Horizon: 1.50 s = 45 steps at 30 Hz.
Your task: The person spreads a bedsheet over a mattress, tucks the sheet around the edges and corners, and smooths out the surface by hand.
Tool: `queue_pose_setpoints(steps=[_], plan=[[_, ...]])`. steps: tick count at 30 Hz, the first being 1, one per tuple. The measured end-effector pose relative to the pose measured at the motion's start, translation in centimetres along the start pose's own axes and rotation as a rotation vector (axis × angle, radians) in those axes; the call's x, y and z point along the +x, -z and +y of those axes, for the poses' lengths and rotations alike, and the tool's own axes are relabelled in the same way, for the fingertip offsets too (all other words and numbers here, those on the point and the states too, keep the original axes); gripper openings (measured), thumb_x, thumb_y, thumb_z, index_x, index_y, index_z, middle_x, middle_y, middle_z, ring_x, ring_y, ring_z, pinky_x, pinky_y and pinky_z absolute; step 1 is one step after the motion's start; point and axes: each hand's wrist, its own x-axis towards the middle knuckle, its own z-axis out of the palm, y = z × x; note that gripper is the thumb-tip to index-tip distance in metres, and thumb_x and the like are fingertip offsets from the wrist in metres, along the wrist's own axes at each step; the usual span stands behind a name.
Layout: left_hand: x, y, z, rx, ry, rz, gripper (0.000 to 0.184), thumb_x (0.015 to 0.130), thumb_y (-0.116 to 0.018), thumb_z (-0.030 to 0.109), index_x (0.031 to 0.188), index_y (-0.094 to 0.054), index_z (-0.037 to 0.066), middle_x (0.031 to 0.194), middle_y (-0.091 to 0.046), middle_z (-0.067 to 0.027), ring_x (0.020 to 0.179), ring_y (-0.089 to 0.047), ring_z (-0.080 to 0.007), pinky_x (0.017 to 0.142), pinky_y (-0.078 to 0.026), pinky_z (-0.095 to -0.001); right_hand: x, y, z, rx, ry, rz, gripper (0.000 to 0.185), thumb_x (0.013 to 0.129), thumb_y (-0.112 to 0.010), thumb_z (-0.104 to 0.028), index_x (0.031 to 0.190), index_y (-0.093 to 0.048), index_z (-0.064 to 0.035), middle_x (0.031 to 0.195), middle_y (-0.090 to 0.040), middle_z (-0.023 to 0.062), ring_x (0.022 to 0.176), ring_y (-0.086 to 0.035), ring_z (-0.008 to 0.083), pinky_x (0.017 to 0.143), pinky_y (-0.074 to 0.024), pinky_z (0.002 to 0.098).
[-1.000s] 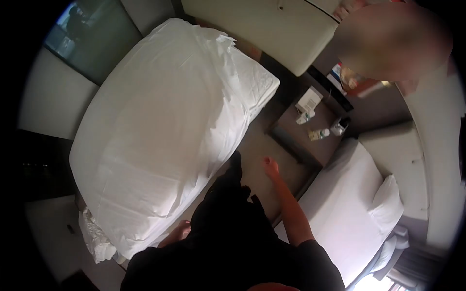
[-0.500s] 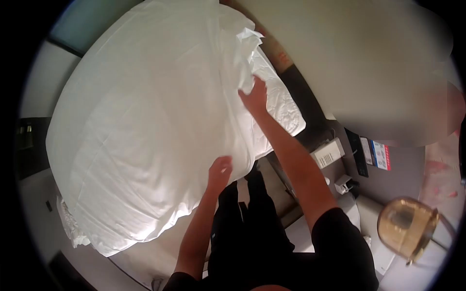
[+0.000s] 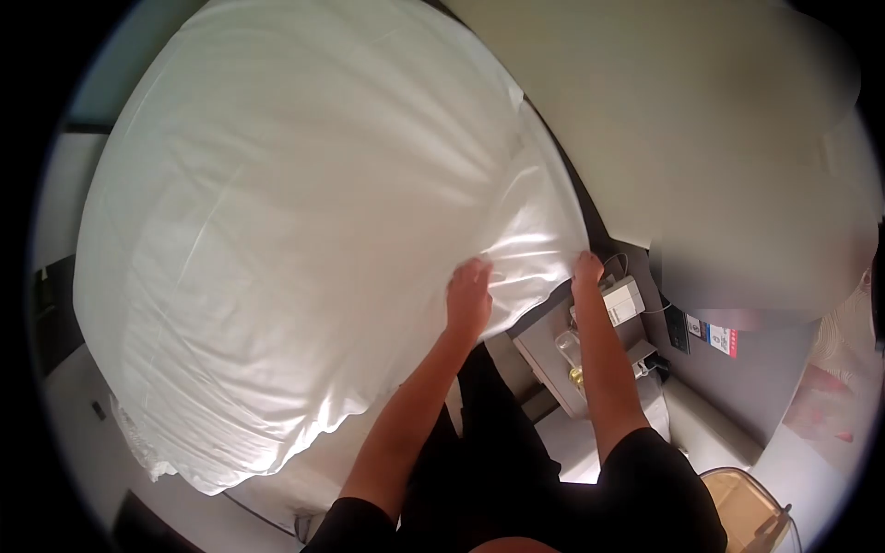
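A white bed sheet (image 3: pixel 304 212) covers the large mattress from the left side to the far right corner. At that corner my right hand (image 3: pixel 587 270) is closed on the sheet's edge and pulls it down over the mattress. My left hand (image 3: pixel 470 300) is closed on the sheet a little to the left, nearer to me. Taut folds and shiny wrinkles run between the two hands. The fingertips of both hands are partly hidden by the cloth and the hands themselves.
A bedside table (image 3: pixel 544 355) stands right of the bed, under my right arm, with a white box (image 3: pixel 623 300) and a clear container on it. Cards (image 3: pixel 721 339) lie farther right. A chair with a tan seat (image 3: pixel 747 511) is at the lower right. A pale wall rises behind.
The sheet has been drawn right over the bare quilted mattress corner. My right hand moved down and right and closed on the edge; my left hand moved up and right onto the sheet.
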Motion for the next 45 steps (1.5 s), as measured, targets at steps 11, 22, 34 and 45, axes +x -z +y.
queue_pose_setpoints(steps=[11, 22, 34, 45], plan=[[-7.9, -2.4, 5.9, -0.799, 0.111, -0.914, 0.029, 0.068, -0.057, 0.002, 0.097, -0.056, 0.006, 0.087, -0.061, -0.0075, 0.069, -0.06, -0.0175, 0.063, -0.047, -0.028, -2.9, 1.8, 2.8, -0.847, 0.661, 0.201, 0.048, 0.081, -0.053, -0.029, 0.12, -0.043, -0.004, 0.123, -0.039, 0.0193, 0.11, -0.042, 0.0318, 0.09, -0.0369, 0.0366], [-14.0, -2.7, -3.0, -1.553, 1.562, -0.272, 0.033, 0.083, -0.055, 0.034, 0.104, -0.05, 0.01, 0.1, -0.057, -0.0028, 0.095, -0.053, -0.015, 0.08, -0.043, -0.0317, -8.3, -2.5, 0.9, -0.101, 0.42, -0.02, 0.028, 0.083, -0.055, -0.027, 0.085, -0.059, 0.0005, 0.073, -0.058, 0.0134, 0.071, -0.058, 0.0228, 0.064, -0.0439, 0.0339], [-15.3, -4.0, -2.0, -1.185, 1.551, -0.073, 0.029, 0.083, -0.058, 0.032, 0.088, -0.057, 0.003, 0.076, -0.054, 0.0008, 0.06, -0.043, -0.0073, 0.057, -0.038, -0.0219, -5.3, 1.2, 4.5, 0.289, 0.133, -0.151, 0.037, 0.081, -0.059, -0.021, 0.11, -0.052, 0.0014, 0.081, -0.057, 0.0043, 0.067, -0.053, 0.01, 0.058, -0.046, 0.023], [-17.3, -5.2, 2.9, -1.058, 1.594, -0.374, 0.024, 0.082, -0.058, 0.03, 0.081, -0.059, 0.006, 0.074, -0.057, 0.0001, 0.055, -0.042, -0.0044, 0.052, -0.037, -0.0185, 0.2, -0.4, 5.6, 0.014, -0.151, -0.425, 0.027, 0.083, -0.055, -0.019, 0.103, -0.057, -0.0008, 0.086, -0.06, 0.0053, 0.071, -0.058, 0.0151, 0.069, -0.0492, 0.0302]])
